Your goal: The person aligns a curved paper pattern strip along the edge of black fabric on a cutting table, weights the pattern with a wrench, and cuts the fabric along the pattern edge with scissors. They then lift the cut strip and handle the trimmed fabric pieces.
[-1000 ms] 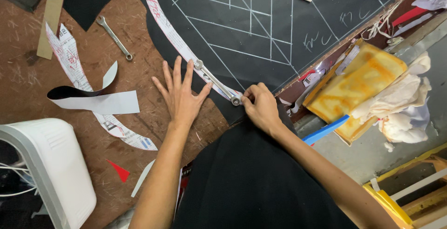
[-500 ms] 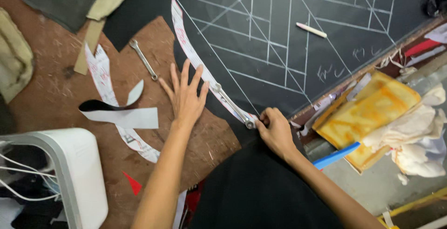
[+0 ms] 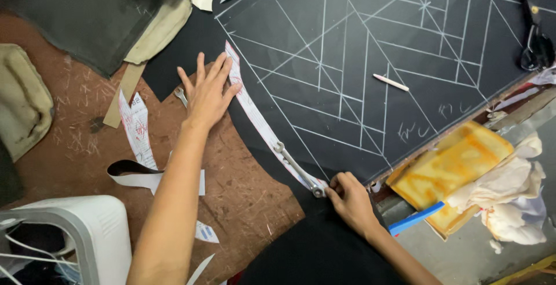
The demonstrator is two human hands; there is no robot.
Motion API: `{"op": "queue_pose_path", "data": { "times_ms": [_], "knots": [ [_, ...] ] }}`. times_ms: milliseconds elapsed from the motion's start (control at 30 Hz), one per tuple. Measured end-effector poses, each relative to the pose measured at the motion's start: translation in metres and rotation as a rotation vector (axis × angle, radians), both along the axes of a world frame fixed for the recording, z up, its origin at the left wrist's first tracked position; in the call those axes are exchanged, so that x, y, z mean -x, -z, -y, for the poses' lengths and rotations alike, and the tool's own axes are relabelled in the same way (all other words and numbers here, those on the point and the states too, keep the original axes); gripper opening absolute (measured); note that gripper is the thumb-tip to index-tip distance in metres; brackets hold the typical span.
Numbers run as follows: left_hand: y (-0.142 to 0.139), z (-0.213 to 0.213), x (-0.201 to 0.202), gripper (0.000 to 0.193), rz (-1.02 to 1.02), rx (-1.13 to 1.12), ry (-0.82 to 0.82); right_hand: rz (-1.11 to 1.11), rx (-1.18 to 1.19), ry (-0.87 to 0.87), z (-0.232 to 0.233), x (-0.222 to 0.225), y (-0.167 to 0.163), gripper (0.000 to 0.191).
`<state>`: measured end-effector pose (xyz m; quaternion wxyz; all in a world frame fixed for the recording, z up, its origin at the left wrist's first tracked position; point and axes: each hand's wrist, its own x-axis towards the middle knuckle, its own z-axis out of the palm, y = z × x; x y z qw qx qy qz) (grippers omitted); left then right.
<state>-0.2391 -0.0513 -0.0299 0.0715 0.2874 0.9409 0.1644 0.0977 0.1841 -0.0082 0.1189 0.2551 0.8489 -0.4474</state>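
Between your two hands a long curved paper pattern strip (image 3: 255, 117) lies on the black fabric (image 3: 359, 59), running from your left fingertips down to your right hand. A metal wrench (image 3: 298, 169) rests along its lower end as a weight. Your right hand (image 3: 347, 195) pinches that lower end, fingers closed together on the strip just beside the wrench's ring; how much paper sits under the fingers is hidden. Your left hand (image 3: 207, 91) lies flat, fingers spread apart, fingertips touching the strip's upper part, gripping nothing. A second small wrench (image 3: 180, 95) peeks out beneath the left palm, mostly covered. Beyond your right hand, a white chalk stick (image 3: 390, 81) sits among the chalk lines, and dark scissors (image 3: 536, 41) lie at the far edge, partly cut off. To the right of your right hand are a yellow stained board (image 3: 452, 172) and crumpled cloth (image 3: 509, 198). Left of your left arm lie paper scraps (image 3: 136, 125) on the brown worktable (image 3: 243, 198), near a white machine (image 3: 92, 233).
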Motion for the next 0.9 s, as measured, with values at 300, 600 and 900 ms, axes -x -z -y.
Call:
{"op": "queue_pose_path", "data": {
  "times_ms": [300, 600, 900],
  "knots": [
    [-0.017, 0.014, 0.016, 0.095, 0.101, -0.058, 0.043, 0.136, 0.085, 0.044, -0.014, 0.010, 0.010, 0.013],
    [-0.010, 0.015, 0.019, 0.091, 0.048, -0.099, 0.018, -0.219, -0.222, 0.043, -0.018, 0.052, 0.012, 0.013],
    [-0.002, 0.013, 0.021, 0.095, 0.061, -0.053, -0.012, -0.403, -0.496, -0.040, -0.014, 0.057, 0.021, 0.010]
  ]
}}
